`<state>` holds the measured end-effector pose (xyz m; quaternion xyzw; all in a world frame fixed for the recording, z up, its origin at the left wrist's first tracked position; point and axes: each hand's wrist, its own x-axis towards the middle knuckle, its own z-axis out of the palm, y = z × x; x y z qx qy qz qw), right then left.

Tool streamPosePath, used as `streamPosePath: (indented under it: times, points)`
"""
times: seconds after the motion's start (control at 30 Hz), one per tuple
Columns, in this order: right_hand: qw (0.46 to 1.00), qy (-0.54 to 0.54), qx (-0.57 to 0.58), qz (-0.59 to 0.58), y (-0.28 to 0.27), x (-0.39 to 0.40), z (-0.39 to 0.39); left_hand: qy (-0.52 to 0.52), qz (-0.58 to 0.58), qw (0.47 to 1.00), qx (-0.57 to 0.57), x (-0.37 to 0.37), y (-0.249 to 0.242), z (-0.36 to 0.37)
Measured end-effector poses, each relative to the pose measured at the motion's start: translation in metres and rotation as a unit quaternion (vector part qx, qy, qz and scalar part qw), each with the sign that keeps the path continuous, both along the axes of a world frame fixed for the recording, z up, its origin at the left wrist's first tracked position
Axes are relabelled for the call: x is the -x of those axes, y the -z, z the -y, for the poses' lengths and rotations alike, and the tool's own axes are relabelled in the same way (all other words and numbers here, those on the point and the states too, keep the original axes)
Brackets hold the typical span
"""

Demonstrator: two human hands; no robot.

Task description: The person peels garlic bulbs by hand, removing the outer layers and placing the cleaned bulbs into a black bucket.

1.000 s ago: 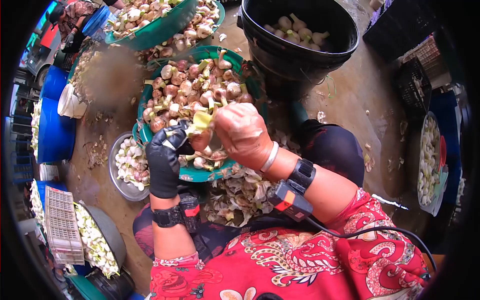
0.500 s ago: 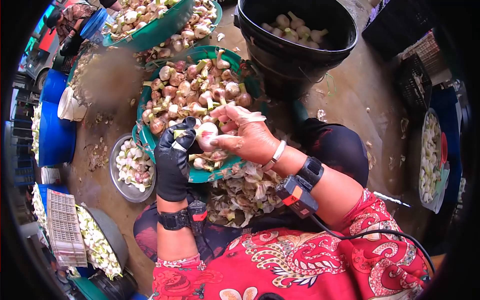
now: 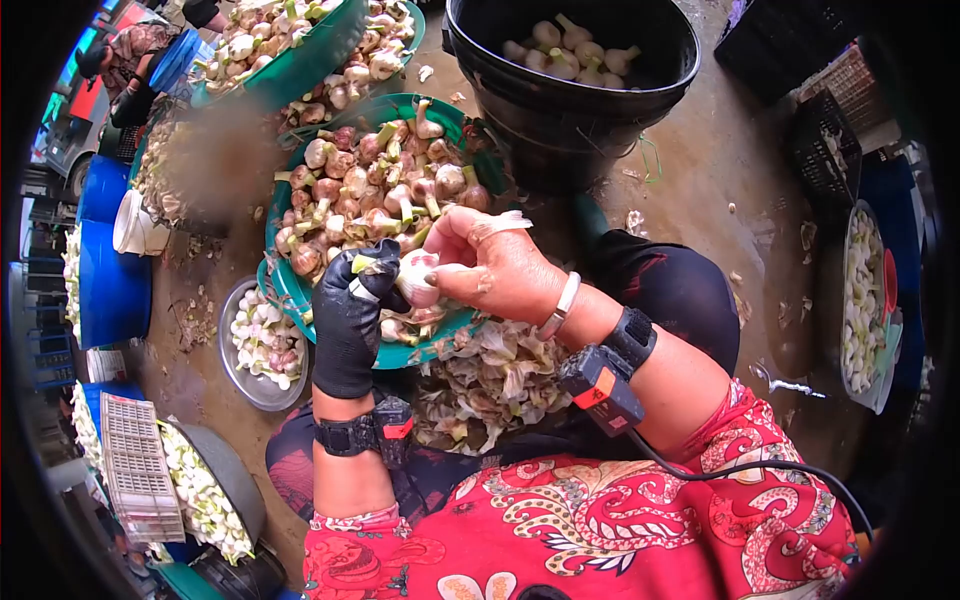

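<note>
My left hand (image 3: 345,315), in a black glove, grips a garlic bulb (image 3: 417,280) by its stem, whose pale cut end pokes out above the fingers. My bare right hand (image 3: 495,265) pinches the bulb's right side, with the thumb against its skin and the fingers curled over it. A strip of pale material sits across the back of that hand's fingers. Both hands are above the near edge of a green basin (image 3: 283,215), which is heaped with unpeeled garlic bulbs (image 3: 355,190). Loose garlic skins (image 3: 490,385) lie in a pile below my right hand.
A black bucket (image 3: 560,115) holding peeled bulbs stands beyond the basin. To the left is a metal bowl (image 3: 237,365) of white garlic. Another tilted green basin (image 3: 340,55) is at the back. Elsewhere stand blue tubs (image 3: 115,280) and black crates (image 3: 825,150). A person (image 3: 130,60) works at far left.
My right fingers have curled in closer around the bulb, where they were more spread before. The bulb has turned slightly in my hands. The whole view has shifted a little.
</note>
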<state>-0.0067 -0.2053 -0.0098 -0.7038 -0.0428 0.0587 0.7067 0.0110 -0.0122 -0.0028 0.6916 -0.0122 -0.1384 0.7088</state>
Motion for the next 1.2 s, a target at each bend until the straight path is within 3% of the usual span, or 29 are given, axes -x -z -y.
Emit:
streamPosePath:
  times: [0.07,0.17,0.23,0.33,0.4,0.47,0.5,0.57,0.63,0.7,0.73,0.77,0.8,0.83,0.9,0.97,1.03,1.1,1.17,1.2]
  points:
    - [0.999,0.0,-0.019,-0.03,0.0,-0.003,0.005,0.015,0.013,1.0,-0.018,0.001,-0.004,0.005]
    - [0.999,-0.034,0.026,0.026,0.01,-0.006,0.01,0.048,0.01,0.998,-0.031,0.002,-0.006,0.009]
    - [0.985,-0.07,0.153,0.041,-0.001,-0.003,0.015,0.053,0.008,0.998,-0.039,0.003,-0.007,0.011]
    - [0.975,-0.055,0.191,0.097,-0.007,0.006,0.009,0.034,0.017,0.998,-0.043,0.001,0.005,0.008]
    - [0.959,-0.021,0.207,0.193,-0.004,0.014,0.009,-0.008,-0.057,0.995,0.08,-0.004,0.015,-0.002]
    - [0.955,0.012,0.236,0.181,-0.002,0.012,0.021,-0.088,-0.156,0.945,0.272,-0.017,0.033,-0.015]
    - [0.949,0.049,0.266,0.164,-0.002,0.011,0.028,-0.122,-0.184,0.923,0.314,-0.022,0.038,-0.023]
    - [0.937,0.159,0.299,0.089,-0.014,0.001,0.048,-0.088,-0.218,0.907,0.349,-0.029,0.052,-0.042]
    - [0.93,0.172,0.32,0.051,-0.015,0.001,0.054,-0.105,-0.211,0.918,0.318,-0.036,0.06,-0.041]
    - [0.947,-0.015,0.298,0.119,0.004,0.011,0.048,-0.117,-0.168,0.936,0.287,-0.048,0.058,-0.031]
    - [0.916,-0.121,0.369,0.1,0.008,0.016,0.045,-0.049,-0.111,0.952,0.282,-0.051,0.026,-0.017]
    - [0.874,-0.247,0.414,0.065,0.019,0.015,0.043,-0.022,-0.163,0.915,0.369,-0.068,-0.004,-0.003]
    - [0.867,-0.254,0.425,0.05,0.015,0.016,0.042,0.062,-0.084,0.906,0.41,-0.074,-0.034,0.013]
    - [0.859,-0.261,0.438,0.036,0.008,0.016,0.043,0.133,-0.016,0.915,0.381,-0.085,-0.045,0.021]
    - [0.888,-0.122,0.444,-0.022,0.001,0.012,0.046,0.114,0.044,0.966,0.228,-0.09,-0.041,0.033]
    - [0.892,-0.072,0.444,-0.048,-0.013,0.005,0.045,0.119,0.056,0.991,-0.015,-0.091,0.023,0.024]
    - [0.913,0.085,0.391,0.074,-0.011,0.005,0.043,0.105,-0.097,0.987,-0.069,-0.076,0.112,0.006]
    - [0.928,0.106,0.345,0.094,-0.007,0.001,0.04,0.109,-0.07,0.957,-0.259,-0.059,0.195,-0.007]
    - [0.931,0.106,0.334,0.098,-0.006,-0.002,0.041,0.022,-0.21,0.973,-0.09,-0.05,0.237,-0.002]
    - [0.932,0.113,0.332,0.092,-0.007,-0.003,0.04,0.018,-0.223,0.973,-0.062,-0.052,0.243,0.003]
